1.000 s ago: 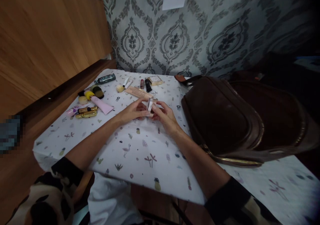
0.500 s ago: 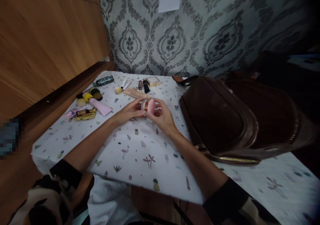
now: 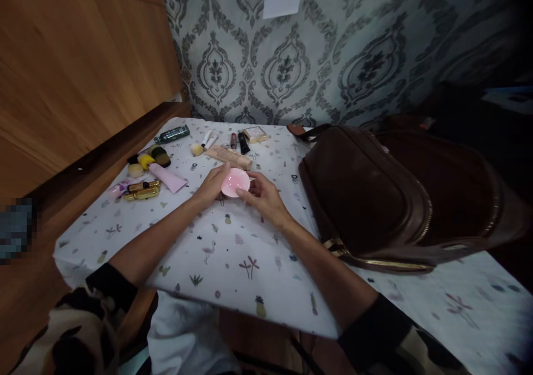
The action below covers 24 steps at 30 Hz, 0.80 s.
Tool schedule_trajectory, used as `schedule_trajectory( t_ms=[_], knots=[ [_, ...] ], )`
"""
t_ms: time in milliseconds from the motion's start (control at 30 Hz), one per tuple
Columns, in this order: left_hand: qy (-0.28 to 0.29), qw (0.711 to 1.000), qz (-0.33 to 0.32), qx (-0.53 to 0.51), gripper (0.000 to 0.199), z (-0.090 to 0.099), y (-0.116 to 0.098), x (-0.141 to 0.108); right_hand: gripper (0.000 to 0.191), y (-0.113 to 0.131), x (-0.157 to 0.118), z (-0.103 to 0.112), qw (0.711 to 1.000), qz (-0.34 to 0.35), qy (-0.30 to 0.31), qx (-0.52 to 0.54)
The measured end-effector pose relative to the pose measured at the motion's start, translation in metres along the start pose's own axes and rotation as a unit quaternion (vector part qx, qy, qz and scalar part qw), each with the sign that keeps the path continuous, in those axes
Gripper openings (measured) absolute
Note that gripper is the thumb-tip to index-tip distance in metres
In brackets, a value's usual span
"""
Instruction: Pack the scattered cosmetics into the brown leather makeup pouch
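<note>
Pinched a round, glossy pink container (image 3: 234, 181) by its rim in the right hand (image 3: 270, 202) and braced it against the left hand (image 3: 209, 188), with unclear grip, over a white printed tablecloth (image 3: 231, 269), apparently for steadiness.

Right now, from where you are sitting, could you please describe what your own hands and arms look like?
My left hand and right hand are bare, without gloves. The left sleeve and right sleeve each end in a black cuff, with cream-and-black patches beyond it.
</note>
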<state>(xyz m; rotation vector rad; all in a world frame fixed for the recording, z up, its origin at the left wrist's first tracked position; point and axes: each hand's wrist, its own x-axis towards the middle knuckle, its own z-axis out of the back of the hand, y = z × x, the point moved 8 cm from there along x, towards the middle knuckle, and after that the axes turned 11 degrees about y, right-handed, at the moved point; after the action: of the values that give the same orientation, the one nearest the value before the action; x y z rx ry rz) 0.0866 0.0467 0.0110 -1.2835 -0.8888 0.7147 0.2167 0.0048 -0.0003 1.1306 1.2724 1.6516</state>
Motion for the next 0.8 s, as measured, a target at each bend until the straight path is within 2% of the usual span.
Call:
schedule_trajectory(
  t_ms=[100, 200, 267, 367, 467, 533, 667, 800],
  knots=[
    [-0.013, 0.998, 0.060, -0.027, 0.068, 0.001, 0.011, 0.001, 0.070, 0.011, -0.001, -0.008, 0.998, 0.035, 0.023, 0.040],
    [-0.067, 0.992, 0.088, -0.063, 0.066, 0.009, 0.017, 0.001, 0.073, 0.016, -0.004, -0.012, 0.997, 0.039, 0.039, 0.045],
    [-0.092, 0.988, 0.090, -0.086, 0.066, 0.012, 0.017, 0.000, 0.072, 0.016, -0.006, -0.014, 0.999, 0.026, 0.044, 0.001],
    [-0.079, 0.985, 0.088, -0.129, 0.069, 0.009, 0.014, 0.002, 0.068, 0.018, -0.011, -0.020, 0.988, -0.007, 0.053, -0.144],
    [-0.054, 0.981, 0.065, -0.173, 0.070, 0.003, 0.008, 0.005, 0.060, 0.024, -0.016, -0.024, 0.952, -0.052, 0.043, -0.299],
    [-0.051, 0.979, 0.052, -0.189, 0.069, 0.002, 0.005, 0.007, 0.054, 0.027, -0.018, -0.023, 0.930, -0.073, 0.036, -0.358],
    [-0.059, 0.977, 0.036, -0.200, 0.065, 0.005, 0.001, 0.007, 0.046, 0.028, -0.017, -0.018, 0.918, -0.082, 0.033, -0.386],
    [-0.068, 0.980, 0.033, -0.184, 0.065, 0.007, -0.001, 0.005, 0.048, 0.031, -0.018, -0.015, 0.930, -0.013, 0.005, -0.368]
  ],
)
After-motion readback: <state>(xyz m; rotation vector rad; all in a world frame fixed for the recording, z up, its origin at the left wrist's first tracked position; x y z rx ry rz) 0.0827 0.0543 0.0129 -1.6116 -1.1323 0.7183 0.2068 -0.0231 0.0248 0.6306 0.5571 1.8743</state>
